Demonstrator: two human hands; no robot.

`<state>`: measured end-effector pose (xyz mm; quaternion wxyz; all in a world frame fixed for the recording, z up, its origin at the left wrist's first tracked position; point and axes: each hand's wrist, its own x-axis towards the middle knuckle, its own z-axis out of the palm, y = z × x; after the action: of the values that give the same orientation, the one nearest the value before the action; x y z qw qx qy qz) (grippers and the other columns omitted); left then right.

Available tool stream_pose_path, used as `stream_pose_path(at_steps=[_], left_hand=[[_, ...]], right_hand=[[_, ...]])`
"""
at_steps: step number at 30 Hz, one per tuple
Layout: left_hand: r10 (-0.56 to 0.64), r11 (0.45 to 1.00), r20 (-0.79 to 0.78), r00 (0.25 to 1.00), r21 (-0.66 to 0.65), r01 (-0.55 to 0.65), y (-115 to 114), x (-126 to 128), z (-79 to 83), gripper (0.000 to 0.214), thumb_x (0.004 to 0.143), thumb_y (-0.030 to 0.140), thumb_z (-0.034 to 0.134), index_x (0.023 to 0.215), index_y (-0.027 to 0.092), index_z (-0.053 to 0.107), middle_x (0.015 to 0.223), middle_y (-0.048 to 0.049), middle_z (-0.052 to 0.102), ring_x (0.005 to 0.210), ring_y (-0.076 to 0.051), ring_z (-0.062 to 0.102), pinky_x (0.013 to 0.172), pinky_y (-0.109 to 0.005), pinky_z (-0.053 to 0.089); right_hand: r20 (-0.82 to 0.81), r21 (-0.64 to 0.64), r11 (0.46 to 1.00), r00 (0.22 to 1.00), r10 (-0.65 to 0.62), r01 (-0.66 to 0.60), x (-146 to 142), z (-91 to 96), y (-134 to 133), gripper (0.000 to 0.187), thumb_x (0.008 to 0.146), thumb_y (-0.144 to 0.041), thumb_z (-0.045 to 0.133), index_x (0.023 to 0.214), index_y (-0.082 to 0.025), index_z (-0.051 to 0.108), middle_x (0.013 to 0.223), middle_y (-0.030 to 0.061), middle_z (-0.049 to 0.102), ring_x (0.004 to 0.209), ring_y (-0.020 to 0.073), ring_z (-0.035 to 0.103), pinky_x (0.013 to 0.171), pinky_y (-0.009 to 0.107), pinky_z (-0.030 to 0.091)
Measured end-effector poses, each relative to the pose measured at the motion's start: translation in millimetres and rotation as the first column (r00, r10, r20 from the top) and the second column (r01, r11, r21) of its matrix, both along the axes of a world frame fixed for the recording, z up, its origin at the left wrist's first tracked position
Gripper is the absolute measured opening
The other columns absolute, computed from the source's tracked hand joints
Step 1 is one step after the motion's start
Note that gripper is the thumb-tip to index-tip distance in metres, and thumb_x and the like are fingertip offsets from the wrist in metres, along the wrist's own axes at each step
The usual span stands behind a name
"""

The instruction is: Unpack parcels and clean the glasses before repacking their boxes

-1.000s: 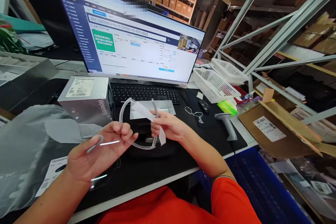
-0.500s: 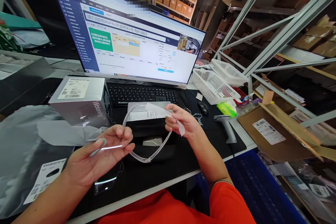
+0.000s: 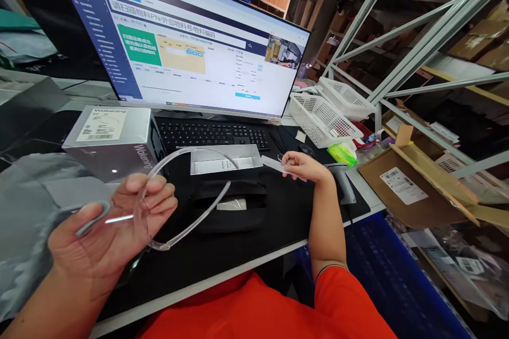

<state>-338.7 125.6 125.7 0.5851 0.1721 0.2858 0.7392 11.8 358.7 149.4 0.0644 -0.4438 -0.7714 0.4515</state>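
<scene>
In my left hand point(image 3: 119, 228) is a pair of clear-framed glasses point(image 3: 193, 230), gripped at the front with thumb and fingers, both temples pointing right. A grey curved edge point(image 3: 93, 218) shows under my thumb; I cannot tell if it belongs to the glasses. My right hand point(image 3: 304, 166) is closed on a thin white strip point(image 3: 274, 164) over the desk mat, apart from the glasses. Between the hands lies a black soft case point(image 3: 246, 190) with a pale card point(image 3: 231, 204) in its opening. Behind it sits an open white box point(image 3: 250, 154) with printed paper inside.
A grey Wakening box point(image 3: 107, 156) and plastic bags point(image 3: 32, 196) stand left. Behind are a keyboard point(image 3: 210, 134) and a lit monitor point(image 3: 178, 90). To the right are a barcode scanner point(image 3: 345, 185), white baskets point(image 3: 318, 122) and an open cardboard carton point(image 3: 413, 190).
The white strip has come off the glasses' temple with my right hand, which has moved right. My left hand has drawn the glasses left and nearer. The view has shifted slightly.
</scene>
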Motion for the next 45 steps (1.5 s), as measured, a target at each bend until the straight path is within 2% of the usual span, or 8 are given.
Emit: stream_pose_path(at_steps=[4, 8, 12, 15, 20, 30, 36, 45], left_hand=[[0.016, 1.0, -0.026, 1.0, 0.01, -0.015, 3, 4, 8.5, 0.061, 0.045, 0.049, 0.106, 0.083, 0.025, 0.064, 0.088, -0.0008, 0.061, 0.067, -0.011, 0.047, 0.053, -0.022, 0.058], [0.014, 0.999, -0.072, 0.997, 0.036, -0.011, 15, 13, 31.3, 0.06, 0.04, 0.046, 0.108, 0.079, 0.023, 0.069, 0.087, -0.001, 0.067, 0.068, -0.012, 0.054, 0.059, -0.025, 0.062], [-0.077, 0.988, -0.091, 0.993, 0.128, 0.088, 34, 29, 48.6, 0.051, 0.05, 0.043, 0.108, 0.084, 0.022, 0.076, 0.094, -0.0017, 0.075, 0.075, -0.013, 0.062, 0.069, -0.024, 0.065], [-0.123, 0.976, -0.129, 0.984, 0.166, 0.144, 48, 40, 52.4, 0.049, 0.054, 0.045, 0.107, 0.089, 0.024, 0.08, 0.104, -0.0012, 0.079, 0.087, -0.016, 0.068, 0.077, -0.025, 0.067], [-0.107, 0.969, -0.189, 0.976, 0.199, 0.145, 56, 46, 50.5, 0.047, 0.056, 0.049, 0.107, 0.09, 0.028, 0.083, 0.112, -0.0007, 0.083, 0.09, -0.016, 0.071, 0.082, -0.025, 0.066], [-0.155, 0.94, -0.234, 0.96, 0.264, 0.216, 65, 53, 32.3, 0.04, 0.065, 0.044, 0.105, 0.097, 0.028, 0.085, 0.122, -0.0034, 0.083, 0.098, -0.017, 0.077, 0.092, -0.027, 0.066], [-0.106, 0.944, -0.257, 0.961, 0.276, 0.178, 65, 50, 30.5, 0.041, 0.066, 0.045, 0.105, 0.099, 0.03, 0.086, 0.123, -0.0012, 0.083, 0.097, -0.015, 0.076, 0.09, -0.024, 0.065], [-0.152, 0.911, -0.317, 0.936, 0.323, 0.258, 64, 41, 18.4, 0.042, 0.07, 0.051, 0.102, 0.108, 0.041, 0.087, 0.141, -0.0026, 0.077, 0.112, -0.018, 0.074, 0.096, -0.027, 0.063]], right_hand=[[0.198, 0.142, 0.985, 0.972, -0.128, 0.101, 3, -20.1, -6, 0.013, 0.083, -0.004, 0.072, 0.084, -0.016, 0.067, 0.078, 0.0051, 0.074, 0.069, 0.0167, 0.069, 0.061, 0.023, 0.053], [0.111, 0.417, 0.892, 0.964, -0.241, 0.175, -12, -20.6, -44, 0.029, 0.091, -0.005, 0.067, 0.117, -0.015, 0.075, 0.134, 0.0175, 0.07, 0.113, 0.0233, 0.071, 0.1, 0.037, 0.058], [-0.252, 0.563, 0.821, 0.928, 0.273, -0.089, -64, -13.1, -108, 0.066, 0.098, -0.024, 0.07, 0.161, -0.026, 0.051, 0.165, 0.0156, 0.052, 0.093, 0.0146, 0.072, 0.085, 0.03, 0.062], [-0.174, 0.673, 0.688, 0.846, 0.503, -0.271, -103, -15.1, -136, 0.044, 0.107, -0.038, 0.065, 0.148, -0.024, 0.062, 0.147, 0.0132, 0.07, 0.101, 0.0193, 0.074, 0.087, 0.03, 0.059], [-0.112, 0.792, 0.6, 0.94, 0.323, -0.112, -101, -28.4, -135, 0.044, 0.115, -0.042, 0.038, 0.12, -0.02, 0.076, 0.094, 0.0114, 0.081, 0.08, 0.0212, 0.072, 0.069, 0.03, 0.05], [-0.209, 0.874, 0.45, 0.978, 0.014, 0.181, -72, -14.6, -147, 0.051, 0.117, -0.046, 0.038, 0.139, -0.017, 0.073, 0.086, 0.0134, 0.079, 0.064, 0.0211, 0.064, 0.055, 0.035, 0.034], [-0.211, 0.851, 0.5, 0.977, 0.044, 0.161, -83, 1.5, -144, 0.045, 0.117, -0.041, 0.039, 0.133, -0.027, 0.078, 0.088, 0.0115, 0.081, 0.065, 0.0196, 0.062, 0.055, 0.033, 0.035], [-0.344, 0.933, 0.083, 0.936, -0.072, 0.349, -76, 16.5, -102, 0.033, 0.113, -0.033, 0.056, 0.123, -0.022, 0.085, 0.103, 0.0145, 0.085, 0.077, 0.0231, 0.075, 0.066, 0.035, 0.053]])
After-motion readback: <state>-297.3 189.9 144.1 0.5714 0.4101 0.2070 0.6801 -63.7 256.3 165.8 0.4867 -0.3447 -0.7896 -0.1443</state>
